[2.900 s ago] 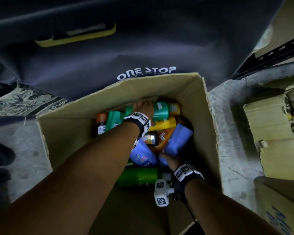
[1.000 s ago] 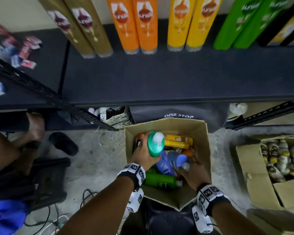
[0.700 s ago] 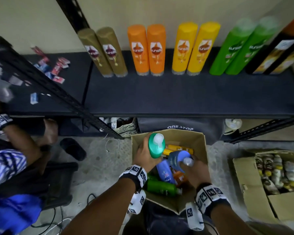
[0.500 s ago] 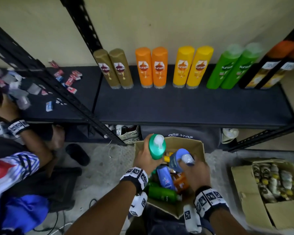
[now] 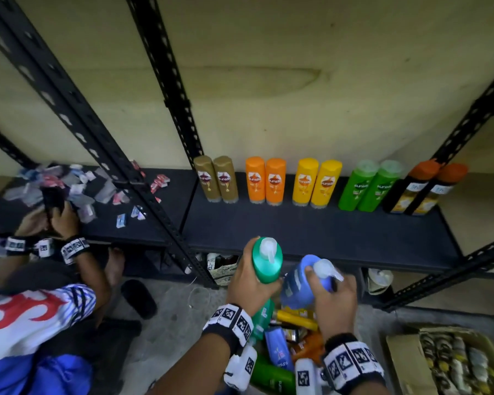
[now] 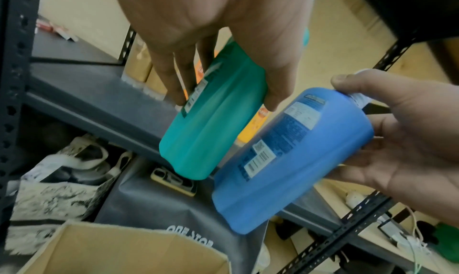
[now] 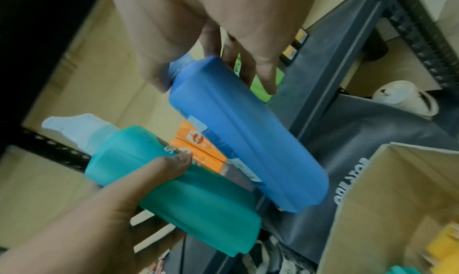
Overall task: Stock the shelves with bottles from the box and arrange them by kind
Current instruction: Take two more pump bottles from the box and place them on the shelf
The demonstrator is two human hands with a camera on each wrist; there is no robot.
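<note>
Our left hand [image 5: 250, 283] grips a smooth teal bottle [image 5: 265, 260], our right hand [image 5: 332, 299] a ribbed blue bottle [image 6: 285, 156]; only the wrist views show their back labels

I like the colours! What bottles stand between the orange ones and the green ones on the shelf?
Two yellow bottles, side by side, between the orange bottles and the green bottles. The head view shows it.

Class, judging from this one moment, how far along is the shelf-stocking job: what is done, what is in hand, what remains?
Done: five colour pairs stand in a row on the shelf, gold to black. In hand: the left hand grips a teal bottle, the right hand a blue bottle, both above the box. Left: more bottles lie in the box.
</note>
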